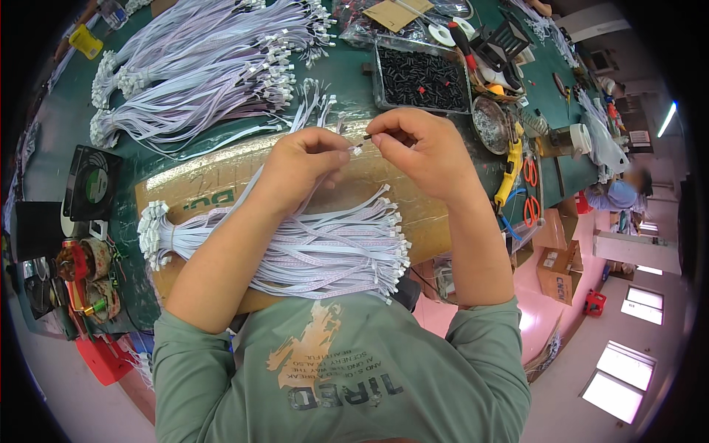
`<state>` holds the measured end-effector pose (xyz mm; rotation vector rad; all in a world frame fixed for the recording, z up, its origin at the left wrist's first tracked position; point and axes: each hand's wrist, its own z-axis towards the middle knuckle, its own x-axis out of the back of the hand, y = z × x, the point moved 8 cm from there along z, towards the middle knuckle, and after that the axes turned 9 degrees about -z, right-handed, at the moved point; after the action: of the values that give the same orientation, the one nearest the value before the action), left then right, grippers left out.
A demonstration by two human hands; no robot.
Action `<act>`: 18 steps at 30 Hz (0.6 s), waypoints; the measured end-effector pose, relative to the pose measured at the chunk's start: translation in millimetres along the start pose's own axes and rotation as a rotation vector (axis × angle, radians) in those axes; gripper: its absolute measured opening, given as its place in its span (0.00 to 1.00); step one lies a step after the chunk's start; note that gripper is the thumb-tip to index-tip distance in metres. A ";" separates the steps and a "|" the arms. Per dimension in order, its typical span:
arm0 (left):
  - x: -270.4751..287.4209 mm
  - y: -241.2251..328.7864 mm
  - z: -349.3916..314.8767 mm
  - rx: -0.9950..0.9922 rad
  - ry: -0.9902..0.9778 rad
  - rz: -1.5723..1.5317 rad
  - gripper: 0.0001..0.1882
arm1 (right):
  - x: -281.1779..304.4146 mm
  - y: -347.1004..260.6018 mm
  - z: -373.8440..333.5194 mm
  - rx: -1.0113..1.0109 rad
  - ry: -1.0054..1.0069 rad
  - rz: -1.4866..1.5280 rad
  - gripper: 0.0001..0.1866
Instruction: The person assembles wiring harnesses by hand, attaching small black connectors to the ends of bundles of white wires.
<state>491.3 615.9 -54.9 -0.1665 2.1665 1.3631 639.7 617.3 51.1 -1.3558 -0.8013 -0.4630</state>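
Observation:
Over the cardboard sheet [425, 221], my left hand [299, 166] is closed in a pinch on a flat white ribbon cable. The cable's small white connector [357, 150] sticks out past the fingertips toward the right hand. My right hand [428, 151] pinches a small black piece [367, 136], shaped like a short tube, just above and beside that connector. I cannot tell whether the two touch. Below my hands, a tied bundle of white ribbon cables [317, 251] lies across the cardboard, partly hidden by my left forearm.
Beyond my right hand stands a clear tray [378, 85] full of small black pieces. Large cable bundles [214, 81] cover the far left. At right lie a yellow tool [509, 166], orange-handled scissors [530, 210] and a round dish [490, 122]. A black fan [96, 181] stands at left.

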 end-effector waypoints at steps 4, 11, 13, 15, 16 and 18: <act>-1.0 -0.2 0.4 -0.002 -0.011 0.005 0.08 | 0.7 -3.1 0.3 0.034 0.016 -0.021 0.09; -1.1 -0.9 0.5 0.000 -0.013 0.004 0.08 | -6.8 -6.3 2.0 0.209 0.031 -0.150 0.08; -0.9 -1.4 0.5 0.009 -0.017 0.000 0.08 | -10.4 -5.9 2.1 0.251 0.045 -0.167 0.07; -0.6 -2.3 0.6 0.018 -0.022 -0.005 0.09 | -17.9 4.3 4.6 0.124 -0.035 0.042 0.09; -0.9 -2.4 0.7 0.015 -0.034 -0.017 0.09 | -17.7 3.8 5.4 0.122 -0.035 0.042 0.09; -1.3 -2.5 0.9 0.013 -0.046 -0.029 0.09 | -31.1 19.8 6.8 -0.112 -0.201 0.206 0.11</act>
<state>493.7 615.3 -56.5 -0.1593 2.1264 1.3243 631.6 622.9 14.8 -1.5894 -0.7980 -0.2142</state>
